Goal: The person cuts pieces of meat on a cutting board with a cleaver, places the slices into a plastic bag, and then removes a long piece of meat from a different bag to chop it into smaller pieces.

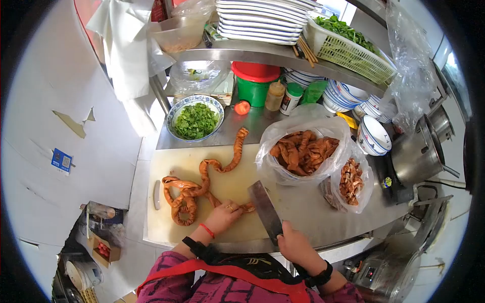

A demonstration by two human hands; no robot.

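Observation:
A long, brown cooked intestine (203,188) lies looped and twisted on the pale cutting board (164,156). Its upper end stretches towards the back of the board. My left hand (226,218) is closed over the lower end, with a short piece showing past the fingertips beside the blade. In my right hand (294,246) is the handle of a cleaver (266,208), gripped in wrapped fingers. The broad blade points away from me, at the right side of the board.
Behind the cleaver stands a bag-lined bowl of brown meat (305,151), with a smaller bag of cut pieces (351,183) beside it. Chopped greens fill a bowl (195,121) at the back left. Stacked plates (260,22) rest on the overhead shelf (232,55); a metal pot (417,154) stands right.

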